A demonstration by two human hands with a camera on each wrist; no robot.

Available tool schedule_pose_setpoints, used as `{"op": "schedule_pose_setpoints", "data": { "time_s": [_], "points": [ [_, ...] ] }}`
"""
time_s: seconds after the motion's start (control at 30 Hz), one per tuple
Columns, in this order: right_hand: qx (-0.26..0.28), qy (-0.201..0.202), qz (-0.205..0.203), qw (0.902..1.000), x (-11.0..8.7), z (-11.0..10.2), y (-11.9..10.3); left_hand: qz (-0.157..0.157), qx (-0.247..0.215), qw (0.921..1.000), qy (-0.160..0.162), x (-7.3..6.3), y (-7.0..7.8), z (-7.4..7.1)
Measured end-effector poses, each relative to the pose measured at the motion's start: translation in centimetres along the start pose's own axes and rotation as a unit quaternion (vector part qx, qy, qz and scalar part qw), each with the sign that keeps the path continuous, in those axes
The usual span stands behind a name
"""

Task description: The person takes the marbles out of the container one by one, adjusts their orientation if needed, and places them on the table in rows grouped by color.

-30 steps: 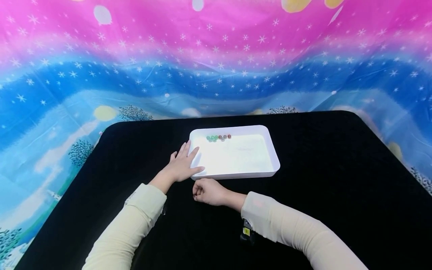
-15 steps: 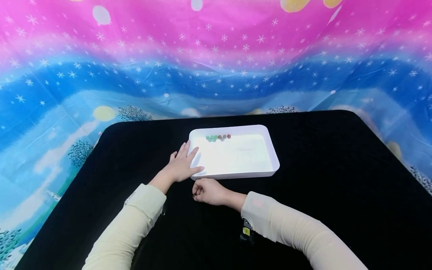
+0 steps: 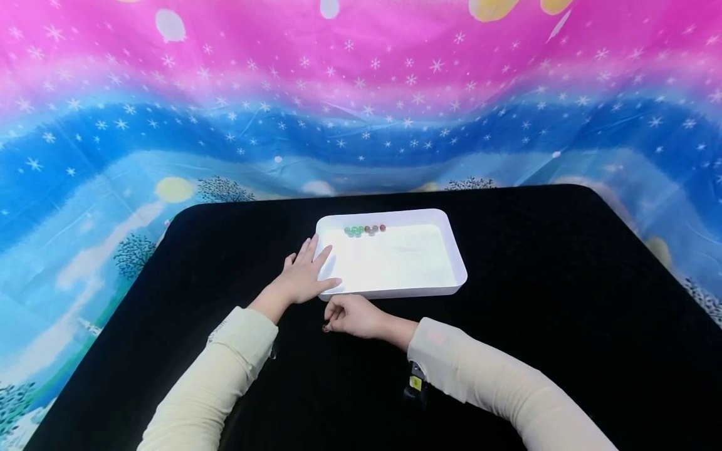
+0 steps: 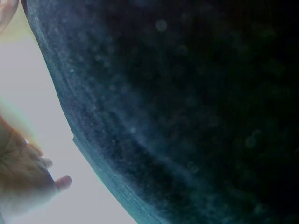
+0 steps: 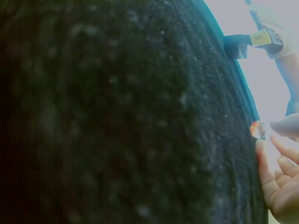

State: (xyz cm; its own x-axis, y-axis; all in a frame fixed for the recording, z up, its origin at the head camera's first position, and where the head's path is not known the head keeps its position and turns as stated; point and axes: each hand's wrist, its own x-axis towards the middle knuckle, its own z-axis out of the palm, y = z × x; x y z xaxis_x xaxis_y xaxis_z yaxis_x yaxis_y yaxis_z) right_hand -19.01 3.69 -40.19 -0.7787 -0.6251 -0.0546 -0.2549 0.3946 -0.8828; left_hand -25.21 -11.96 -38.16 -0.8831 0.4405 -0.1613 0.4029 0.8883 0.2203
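My left hand lies with its fingers spread over the left rim of a white rectangular tray. Just below the tray's front left corner, my right hand pinches a small marble between thumb and fingertips. Orange, white and dark patches show on that marble in the right wrist view. Inside the tray, along its back wall, green marbles sit in a group at the left. Reddish and greyish marbles adjoin them on the right. The left wrist view catches only parts of hands at its left edge.
A black cloth covers the table around the tray. Behind it hangs a pink and blue backdrop with snowflakes. A small camera with a yellow label is strapped under the right wrist.
My right hand has shifted slightly up and to the right, and the marble at its fingertips shows more plainly. The left hand, the tray and its marbles stay as they were.
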Motion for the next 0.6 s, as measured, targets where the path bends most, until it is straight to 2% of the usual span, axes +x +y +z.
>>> {"op": "schedule_pose_setpoints", "data": {
  "time_s": [0.13,0.6],
  "points": [
    [0.016,-0.001,-0.001,0.9999,-0.3,-0.5,0.0,0.0,0.002,1.0,0.0,0.0,0.0,0.0],
    [0.02,0.008,-0.001,0.9998,-1.4,-2.2,-0.7,-0.001,0.005,1.0,-0.001,0.1,0.0,0.0]
  ]
}}
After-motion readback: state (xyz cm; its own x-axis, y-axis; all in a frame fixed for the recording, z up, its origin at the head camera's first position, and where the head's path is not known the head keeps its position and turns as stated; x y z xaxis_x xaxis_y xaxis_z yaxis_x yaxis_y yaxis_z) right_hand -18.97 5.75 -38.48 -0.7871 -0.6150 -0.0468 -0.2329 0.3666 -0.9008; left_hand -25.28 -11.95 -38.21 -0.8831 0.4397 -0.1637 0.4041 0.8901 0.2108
